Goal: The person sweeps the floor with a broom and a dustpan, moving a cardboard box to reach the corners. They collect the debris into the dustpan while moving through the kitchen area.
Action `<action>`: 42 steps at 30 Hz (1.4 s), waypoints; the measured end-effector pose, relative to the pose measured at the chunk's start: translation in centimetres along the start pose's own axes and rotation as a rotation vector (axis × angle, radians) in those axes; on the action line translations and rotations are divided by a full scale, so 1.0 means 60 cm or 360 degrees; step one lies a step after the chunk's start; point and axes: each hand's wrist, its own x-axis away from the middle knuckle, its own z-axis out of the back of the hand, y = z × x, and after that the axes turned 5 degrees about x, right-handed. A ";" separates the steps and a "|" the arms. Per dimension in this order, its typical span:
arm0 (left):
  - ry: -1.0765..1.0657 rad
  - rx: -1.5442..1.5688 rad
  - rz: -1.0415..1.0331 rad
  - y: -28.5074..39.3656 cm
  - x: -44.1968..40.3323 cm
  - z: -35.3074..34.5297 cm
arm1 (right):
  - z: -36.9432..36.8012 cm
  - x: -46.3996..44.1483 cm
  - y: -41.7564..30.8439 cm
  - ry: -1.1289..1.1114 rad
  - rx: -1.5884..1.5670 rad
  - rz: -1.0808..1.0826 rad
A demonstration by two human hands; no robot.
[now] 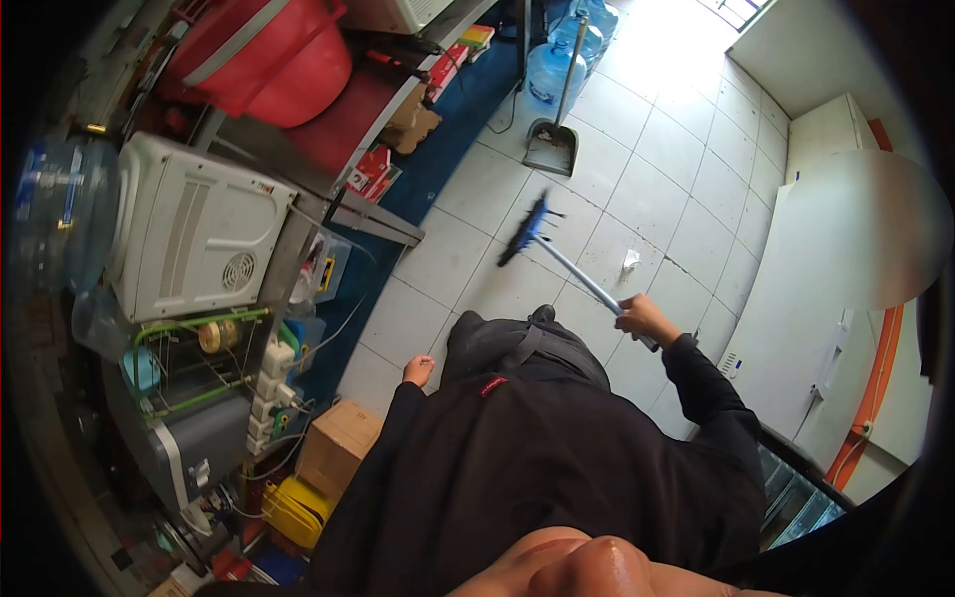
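Observation:
My right hand (645, 319) is closed round the light grey handle of a broom (587, 283). The broom slants away to the left, ending in a blue head with dark bristles (524, 229) over the tiled floor. At my left side hangs my left hand (419, 371), its fingers curled; whether anything is inside them is hidden. A crumpled white scrap (631, 260) lies on the tiles right of the broom. Farther off, a grey long-handled dustpan (551, 147) stands on the floor with some debris in it.
Large blue water bottles (553, 74) stand behind the dustpan. Along the left runs a metal table (288, 159) with a red tub (269, 60) and a white appliance (199, 227). A cardboard box (338, 445) sits near my left arm. White cabinets (786, 318) line the right.

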 end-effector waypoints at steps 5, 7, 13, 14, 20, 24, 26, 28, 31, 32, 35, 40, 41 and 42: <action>-0.0163 -0.0189 -0.0154 0.118 -0.083 0.032 | -0.064 -0.128 -0.088 -0.0025 -0.0232 0.0167; -0.0195 -0.0287 -0.0216 0.171 -0.117 0.055 | -0.104 -0.207 -0.137 -0.0156 -0.0598 0.0113; -0.0354 -0.0661 -0.0272 0.292 -0.265 0.164 | -0.137 -0.395 -0.245 -0.0666 -0.1257 -0.0240; -0.0383 -0.0772 -0.0240 0.318 -0.291 0.180 | -0.134 -0.417 -0.235 -0.0789 -0.1523 -0.0297; -0.0549 -0.1240 -0.0387 0.483 -0.420 0.222 | -0.063 -0.350 -0.122 -0.0853 -0.2255 -0.0416; -0.0676 -0.1455 -0.0667 0.606 -0.504 0.179 | -0.063 -0.278 -0.040 -0.0595 -0.2897 -0.0550; -0.0678 -0.1455 -0.0728 0.677 -0.529 0.144 | -0.059 -0.252 -0.010 -0.0404 -0.3056 -0.0544; -0.0650 -0.1400 -0.0798 0.754 -0.528 0.103 | -0.050 -0.234 0.016 -0.0312 -0.3148 -0.0521; -0.0654 -0.1265 -0.0982 0.842 -0.515 0.044 | -0.024 -0.210 0.061 -0.0192 -0.3255 -0.0466; -0.0651 -0.1281 -0.1004 0.858 -0.513 0.027 | -0.013 -0.197 0.069 -0.0095 -0.3238 -0.0459; -0.0814 -0.1157 -0.1163 0.894 -0.522 -0.043 | 0.004 -0.182 0.098 0.0098 -0.3196 -0.0459; -0.1154 -0.0903 -0.1036 0.921 -0.523 -0.144 | 0.055 -0.162 0.054 0.0078 -0.3077 -0.0571; -0.1227 -0.0943 -0.1111 0.931 -0.515 -0.167 | 0.061 -0.141 0.029 0.0225 -0.2964 -0.0579; -0.1305 -0.0977 -0.1186 0.945 -0.505 -0.196 | 0.056 -0.128 0.019 0.0291 -0.2843 -0.0503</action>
